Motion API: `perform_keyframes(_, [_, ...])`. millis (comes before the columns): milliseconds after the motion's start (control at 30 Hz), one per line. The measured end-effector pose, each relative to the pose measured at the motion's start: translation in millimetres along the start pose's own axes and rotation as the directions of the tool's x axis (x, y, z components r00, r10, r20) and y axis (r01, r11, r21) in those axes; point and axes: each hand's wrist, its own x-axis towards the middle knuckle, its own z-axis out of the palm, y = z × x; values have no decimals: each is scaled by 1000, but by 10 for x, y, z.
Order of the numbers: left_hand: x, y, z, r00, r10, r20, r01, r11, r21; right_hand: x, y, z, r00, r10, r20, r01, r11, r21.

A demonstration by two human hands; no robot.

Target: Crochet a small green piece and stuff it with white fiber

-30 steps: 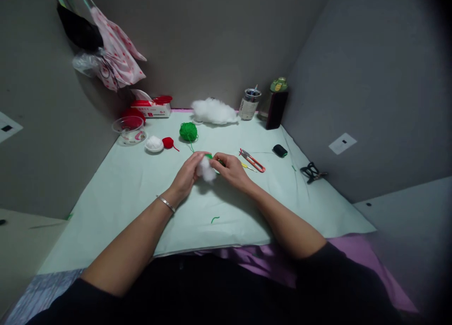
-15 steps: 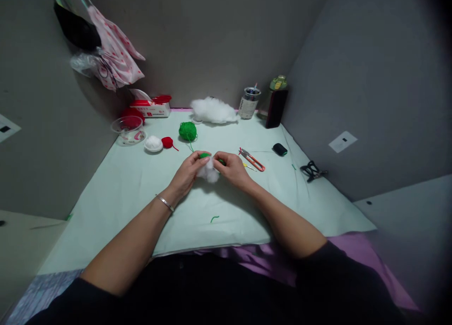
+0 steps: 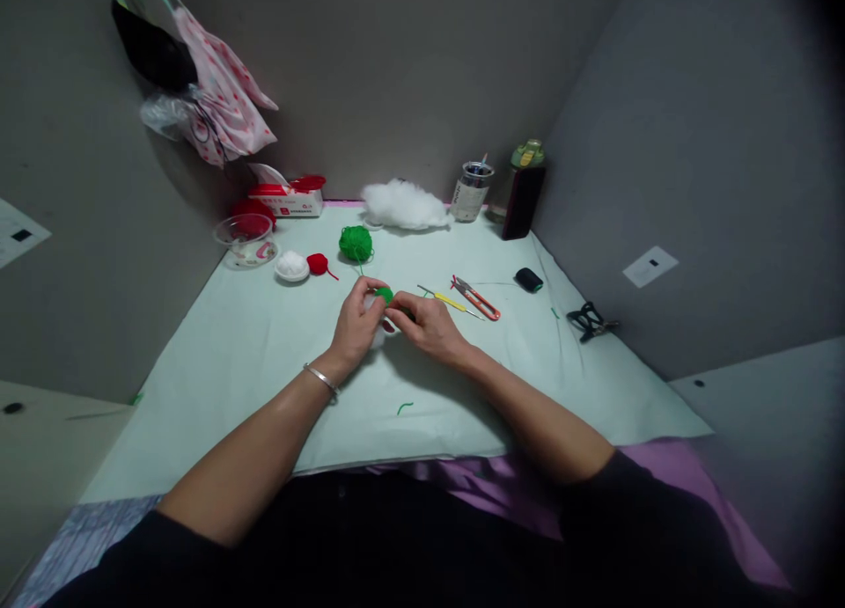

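- Grey walls (image 3: 396, 89) surround a pale table (image 3: 455, 423).
- Left hand (image 3: 355, 328) clasps a green piece (image 3: 384, 295), apparently steadying it; right hand (image 3: 432, 328) pinches its edge.
- Yellow hook (image 3: 450, 301) lies right, seemingly within reach.

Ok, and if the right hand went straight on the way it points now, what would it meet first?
Probably the small green piece by the fingertips of the right hand, then the left hand holding it; everything crowds together there, so depth is unclear.

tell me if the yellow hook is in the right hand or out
Out: the yellow hook lies on the table, just beyond the right hand.
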Motion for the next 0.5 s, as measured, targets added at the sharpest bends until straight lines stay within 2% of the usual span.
perform_keyframes(100, [16, -39, -12, 1000, -21, -4, 21, 1000, 11, 0, -7, 13, 1000, 7, -13, -7, 1000, -25])
perform_keyframes(267, [16, -90, -1, 998, -50, 39, 52, 998, -44, 40, 52, 26, 987, 85, -133, -97, 991, -91])
perform_keyframes(367, [9, -71, 7, 993, -65, 96, 75, 992, -100, 59, 85, -14, 980, 114, -165, -125, 990, -63])
perform_keyframes(500, [23, -4, -30, 980, -123, 159, 149, 976, -159, 79, 118, -81, 980, 131, -150, -131, 991, 11])
